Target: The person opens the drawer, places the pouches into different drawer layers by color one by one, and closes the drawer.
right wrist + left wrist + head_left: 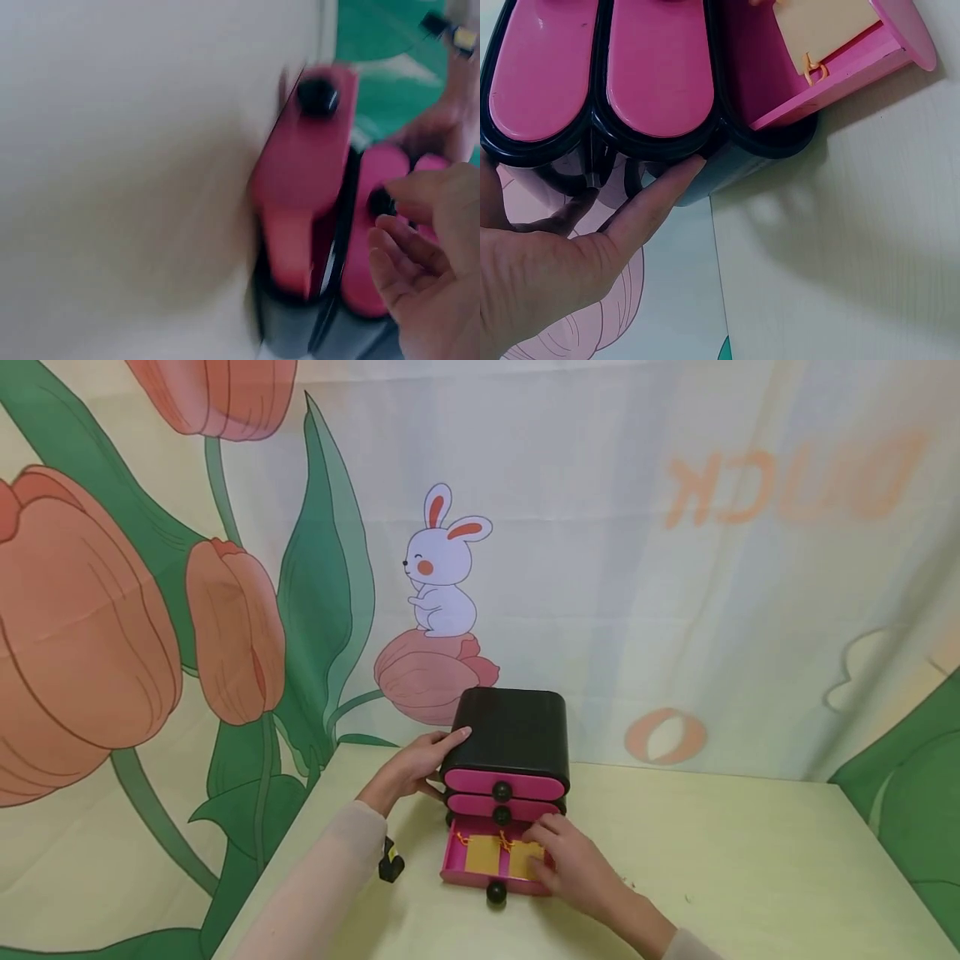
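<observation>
A small black cabinet (513,727) with pink drawers stands on the table. Its bottom drawer (453,860) is pulled out, while the two drawers above are closed. Two flat yellow rectangles (483,853) with tied orange cords lie side by side in it. My left hand (416,764) holds the cabinet's left side, one finger over the top edge; the left wrist view shows the thumb (664,196) along the side. Above the open drawer's right part, my right hand (577,860) covers some of the right rectangle, fingers loosely bent. The blurred right wrist view shows nothing held.
The pale table (712,860) runs out to the right, with a few tiny dark specks near my right hand. A printed curtain (600,568) with tulips and a rabbit hangs behind. By my left sleeve is a small black device (390,862) with a yellow patch.
</observation>
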